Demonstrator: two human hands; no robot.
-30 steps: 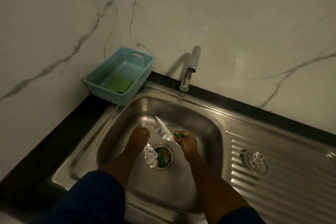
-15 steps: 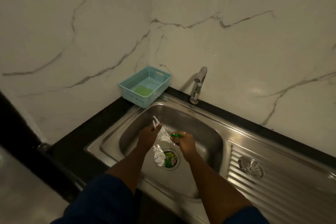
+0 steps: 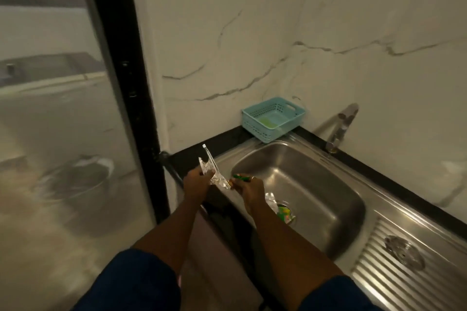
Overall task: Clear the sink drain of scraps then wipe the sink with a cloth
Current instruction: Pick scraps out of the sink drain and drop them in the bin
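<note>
- Far to the left of both hands there is a glass door with a black frame [image 3: 131,78]; behind the glass a round dark vessel [image 3: 75,179] is seen only dimly, and I cannot tell if it is a bin.
- The left hand [image 3: 195,185] is closed on a crumpled silvery wrapper [image 3: 214,174], which stands up from the fist and reaches across to the other hand. This hand is over the front left edge of the worktop [image 3: 192,156], outside the basin.
- The right hand [image 3: 249,190] is just beside the left one, over the left rim of the sink [image 3: 316,184]. It pinches the other end of the silvery wrapper, and a small green scrap [image 3: 241,177] shows between its fingers.
- Below and to the right of the right hand lies the drain [image 3: 285,212]. More foil and a green piece still lie on it, so I judge that the first step, clearing the scraps, is only partly done.
- Behind the hands, in the corner, stands a blue basket [image 3: 274,118] with something green inside; it may be the cloth or a sponge, I cannot say. The tap [image 3: 341,126] is farther right.
- The next move, in my judgement, is to throw away what is held, then come back to the drain for the rest, and only after that to wipe.
</note>
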